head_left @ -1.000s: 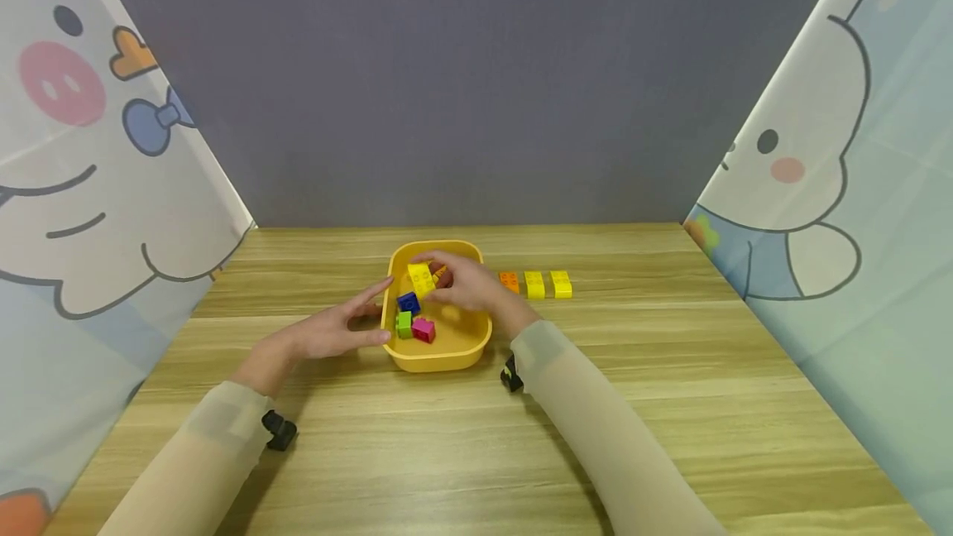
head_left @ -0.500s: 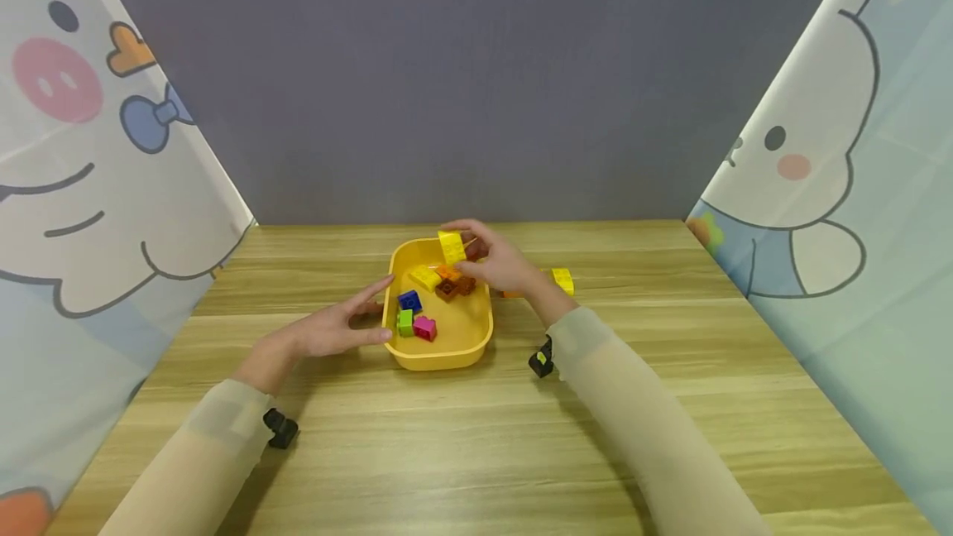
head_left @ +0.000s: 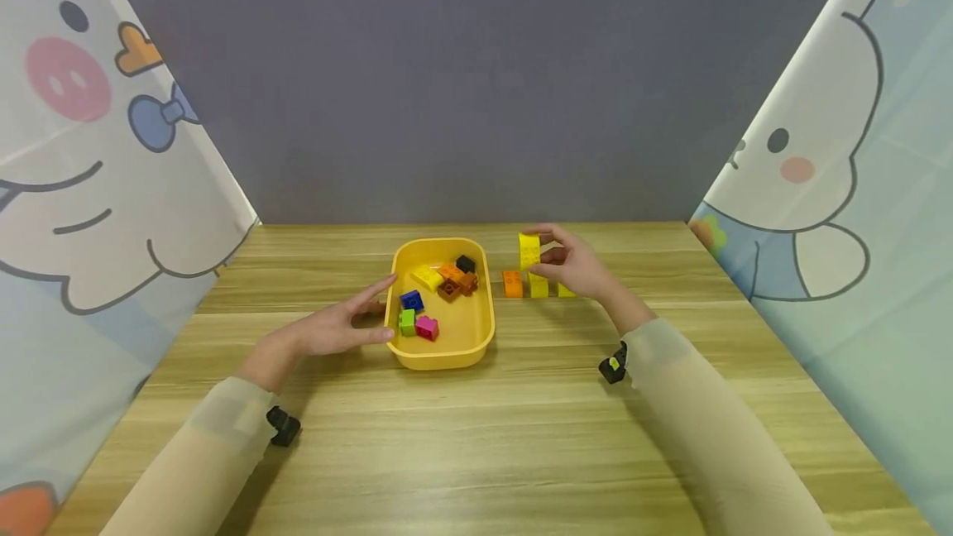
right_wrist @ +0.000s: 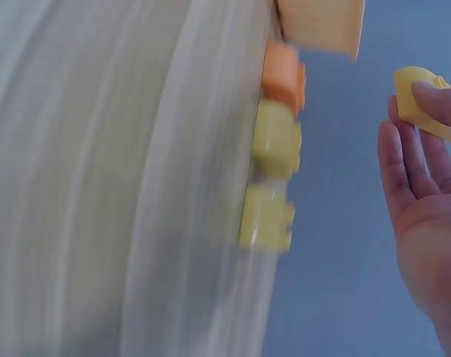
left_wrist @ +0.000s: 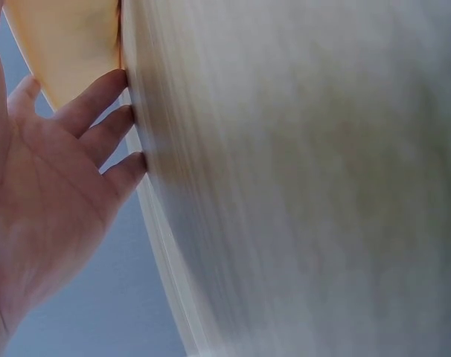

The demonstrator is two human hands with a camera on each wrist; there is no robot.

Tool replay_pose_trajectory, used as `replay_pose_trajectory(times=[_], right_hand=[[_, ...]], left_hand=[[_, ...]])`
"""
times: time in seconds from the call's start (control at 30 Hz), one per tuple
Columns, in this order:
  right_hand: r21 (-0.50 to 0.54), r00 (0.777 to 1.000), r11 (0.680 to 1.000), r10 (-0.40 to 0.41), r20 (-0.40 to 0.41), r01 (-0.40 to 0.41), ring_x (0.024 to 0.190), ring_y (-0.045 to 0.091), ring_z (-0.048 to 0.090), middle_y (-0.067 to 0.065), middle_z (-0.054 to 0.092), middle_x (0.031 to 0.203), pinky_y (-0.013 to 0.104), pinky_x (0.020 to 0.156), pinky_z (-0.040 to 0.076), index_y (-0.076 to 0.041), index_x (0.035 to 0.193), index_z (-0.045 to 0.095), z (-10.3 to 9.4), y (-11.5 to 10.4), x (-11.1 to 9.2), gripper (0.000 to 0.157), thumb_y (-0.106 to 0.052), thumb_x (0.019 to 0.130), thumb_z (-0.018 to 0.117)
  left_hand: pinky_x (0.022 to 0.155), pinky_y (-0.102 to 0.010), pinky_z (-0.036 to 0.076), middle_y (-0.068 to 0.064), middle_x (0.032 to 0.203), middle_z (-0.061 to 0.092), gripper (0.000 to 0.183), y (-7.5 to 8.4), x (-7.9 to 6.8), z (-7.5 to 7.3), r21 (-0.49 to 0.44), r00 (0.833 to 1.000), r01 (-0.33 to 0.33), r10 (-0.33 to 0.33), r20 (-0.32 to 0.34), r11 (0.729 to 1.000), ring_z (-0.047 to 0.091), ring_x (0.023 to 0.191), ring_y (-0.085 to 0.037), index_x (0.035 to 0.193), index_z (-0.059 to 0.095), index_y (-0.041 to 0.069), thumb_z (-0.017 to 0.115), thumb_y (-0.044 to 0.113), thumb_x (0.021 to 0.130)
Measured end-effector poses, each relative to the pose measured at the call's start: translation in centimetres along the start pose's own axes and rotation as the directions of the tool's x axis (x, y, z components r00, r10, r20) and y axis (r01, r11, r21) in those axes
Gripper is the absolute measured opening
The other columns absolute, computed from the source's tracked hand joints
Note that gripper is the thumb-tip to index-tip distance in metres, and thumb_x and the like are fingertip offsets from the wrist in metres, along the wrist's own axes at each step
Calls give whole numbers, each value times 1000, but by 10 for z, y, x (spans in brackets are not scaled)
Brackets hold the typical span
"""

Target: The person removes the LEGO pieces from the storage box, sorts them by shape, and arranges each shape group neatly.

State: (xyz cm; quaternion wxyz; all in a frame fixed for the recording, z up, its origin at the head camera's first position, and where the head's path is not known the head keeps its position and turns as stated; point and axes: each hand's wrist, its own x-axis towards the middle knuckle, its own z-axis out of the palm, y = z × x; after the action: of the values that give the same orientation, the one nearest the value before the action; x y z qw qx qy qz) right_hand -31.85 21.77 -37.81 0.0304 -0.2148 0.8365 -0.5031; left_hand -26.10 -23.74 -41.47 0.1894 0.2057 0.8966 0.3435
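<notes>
A plain grey wall (head_left: 476,89) rises behind the far edge of the wood-grained table (head_left: 514,412). A pale sheet (head_left: 149,313) with a pink-snouted cartoon (head_left: 70,85) lines the left edge, a bluish panel (head_left: 878,354) with a pink-cheeked figure (head_left: 811,131) the right. Soft light pales the near half.

and here's the table (head_left: 447,453), pale wood with streaky grain running side to side! up in its far half sits the yellow tray (head_left: 439,361), rounded at the corners, flat on the boards. just to the right of it, a short row: orange block (head_left: 512,284) first, a yellow block (head_left: 538,286) close by, then another yellow one (head_left: 566,291) at the end, partly hidden, all three studs up!
</notes>
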Motion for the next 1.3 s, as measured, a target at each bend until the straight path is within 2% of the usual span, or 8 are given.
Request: replay_pose_trajectory(times=[0.23, 0.4, 0.53, 0.63, 0.8, 0.93, 1.07, 1.3], right_hand=[[-31, 997, 996, 80, -18, -80, 109, 28, 69, 24, 48, 148, 30, 85, 62, -16, 159, 55, -39, 26, -21, 64, -5, 101, 79], [-86, 994, 991, 103, -33, -106, 110, 38, 71, 28, 50, 146, 25, 83, 61, -12, 159, 55, -63, 42, -34, 65, -4, 100, 80], [-163, 992, 978, 125, -32, -128, 115, 44, 72, 28, 54, 144, 26, 86, 62, -10, 159, 55, -74, 51, -39, 63, -6, 101, 79], [-230, 990, 963, 142, -13, -142, 118, 44, 72, 28, 57, 142, 27, 88, 62, -9, 159, 55, -79, 57, -42, 64, -11, 100, 81], [-278, 984, 949, 169, 47, -150, 119, 43, 73, 28, 58, 138, 32, 87, 62, -8, 159, 55, -81, 69, -45, 65, -12, 100, 82], [-323, 985, 937, 160, 69, -129, 122, 44, 71, 30, 62, 136, 48, 97, 63, -3, 158, 54, -79, 74, -46, 63, -12, 101, 80], [-363, 985, 923, 160, 64, -127, 127, 47, 67, 32, 64, 139, 62, 109, 56, -2, 158, 53, -78, 75, -47, 62, -15, 103, 79], [-378, 986, 919, 148, 73, -110, 128, 48, 65, 34, 64, 139, 62, 109, 54, -2, 160, 52, -78, 78, -46, 59, -12, 106, 74]], left_hand=[[126, -84, 20, -26, 173, 40, 99, 0, 1, 0, 5, 1000, 2, -2, 0, 1000, 34, 161, -56, 175, 5, 49, 71, 61, 103], [126, -84, 20, -27, 173, 41, 99, 2, 0, -1, -2, 1000, 4, -4, 3, 1000, 35, 161, -56, 176, 5, 48, 71, 61, 102], [126, -84, 20, -28, 173, 40, 99, 1, 0, -1, 2, 1000, 5, -5, 2, 1000, 35, 160, -56, 175, 5, 49, 71, 61, 102], [126, -84, 20, -27, 173, 40, 99, 0, 0, 0, -7, 1000, 9, -9, 1, 1000, 35, 160, -56, 175, 5, 49, 71, 61, 103], [125, -84, 21, -28, 173, 40, 99, 1, -1, 2, -19, 1000, 11, -10, 4, 1000, 35, 160, -57, 176, 5, 48, 71, 60, 103], [126, -84, 21, -29, 173, 40, 100, 2, -1, 2, -27, 1000, 5, -5, 8, 1000, 34, 160, -57, 176, 6, 46, 72, 58, 103], [125, -84, 21, -30, 172, 39, 101, 4, -1, 2, -25, 1000, -5, 6, 14, 1000, 34, 160, -58, 177, 5, 42, 72, 57, 103], [126, -83, 19, -29, 173, 40, 99, 4, -1, 1, -32, 1000, 6, -6, 2, 999, 34, 161, -56, 176, 6, 47, 71, 58, 103]])
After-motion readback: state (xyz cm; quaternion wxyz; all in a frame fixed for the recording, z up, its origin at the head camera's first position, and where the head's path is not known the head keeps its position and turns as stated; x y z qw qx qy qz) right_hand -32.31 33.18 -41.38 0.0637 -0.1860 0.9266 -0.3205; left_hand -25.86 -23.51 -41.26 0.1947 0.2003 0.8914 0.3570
